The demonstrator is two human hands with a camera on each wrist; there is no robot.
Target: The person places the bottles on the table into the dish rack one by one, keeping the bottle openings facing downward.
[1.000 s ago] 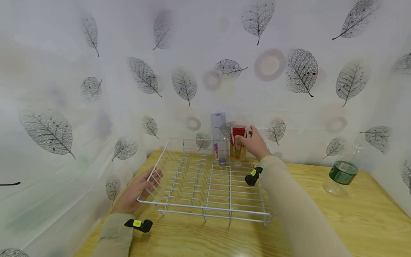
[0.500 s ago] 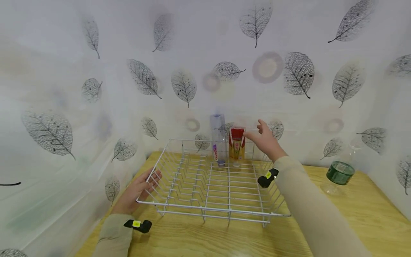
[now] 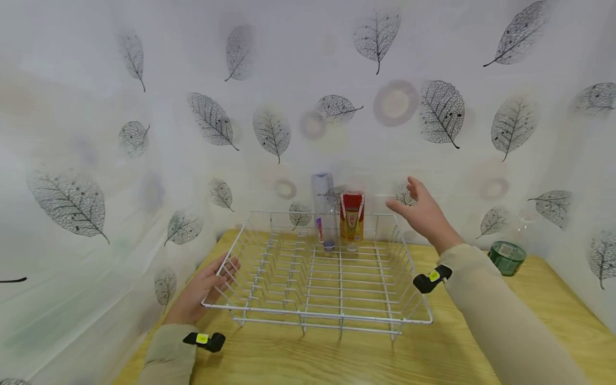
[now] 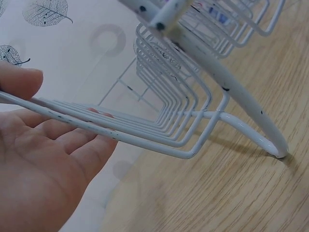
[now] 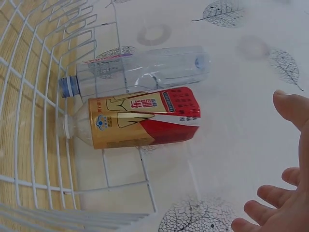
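Note:
A white wire dish rack (image 3: 317,321) stands on the table. My left hand (image 3: 202,289) holds its left side; in the left wrist view the thumb lies over the rim wire and the fingers reach beneath the wires. Two plastic bottles stand upside down at the rack's back: a clear bottle (image 3: 324,206) with a purple label, and a bottle with a red and yellow label (image 5: 145,118) to its right. My right hand (image 3: 428,214) is in the air right of them, thumb and fingers spread, touching nothing.
A clear bottle with a green label (image 3: 507,258) stands on the wooden table (image 3: 269,355) at the right, partly behind my right sleeve. A white leaf-patterned sheet (image 3: 298,64) surrounds the table at the back and sides.
My right hand has let go of the red and yellow bottle and moved right, away from it. The bottle stays inverted in the rack. My left hand keeps its place.

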